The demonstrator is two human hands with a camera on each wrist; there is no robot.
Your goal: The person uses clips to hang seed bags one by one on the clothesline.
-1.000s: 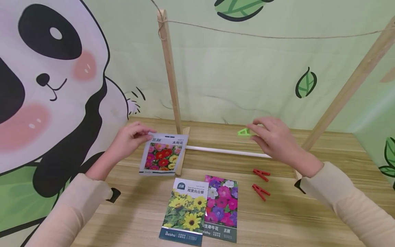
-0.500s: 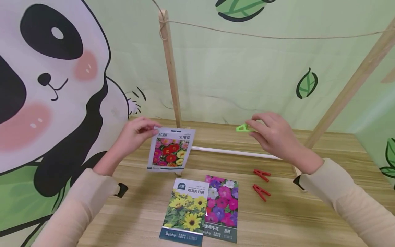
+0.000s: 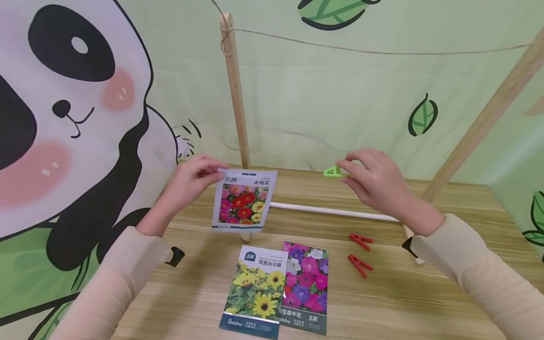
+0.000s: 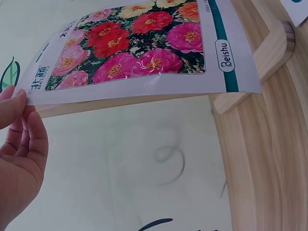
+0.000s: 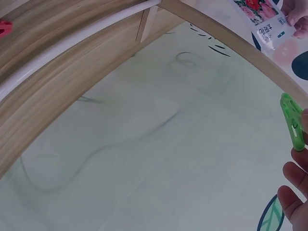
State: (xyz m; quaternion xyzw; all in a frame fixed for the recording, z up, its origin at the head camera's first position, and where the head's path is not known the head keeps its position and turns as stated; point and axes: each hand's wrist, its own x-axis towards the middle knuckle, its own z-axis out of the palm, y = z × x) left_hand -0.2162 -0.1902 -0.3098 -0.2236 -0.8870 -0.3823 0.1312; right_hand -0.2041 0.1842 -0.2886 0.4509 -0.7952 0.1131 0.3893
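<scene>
My left hand [image 3: 193, 182] pinches the upper left corner of a white seed packet [image 3: 244, 203] printed with red, pink and yellow flowers. The packet hangs nearly upright above the table, front towards the head camera. In the left wrist view, thumb and fingers grip the corner of the seed packet [image 4: 144, 84]. To the right, my right hand [image 3: 374, 182] pinches a green clothespin [image 3: 333, 172] between thumb and fingertips, level with the packet's top. The right wrist view shows the green clothespin [image 5: 292, 120] at the fingertips, its far end pointing away from the hand.
A sunflower packet [image 3: 257, 293] overlaps a petunia packet [image 3: 308, 278] on the wooden table. Two red clothespins [image 3: 360, 241] lie right of them. Behind stands a wooden frame with a left post [image 3: 235, 89], a right post [image 3: 488, 113], a white rod [image 3: 331, 210] and a twine line [image 3: 340, 47].
My left hand has lifted the seed packet and carried it to the right. My right hand has risen slightly with the green clothespin. The packets and red clothespins on the table stayed put.
</scene>
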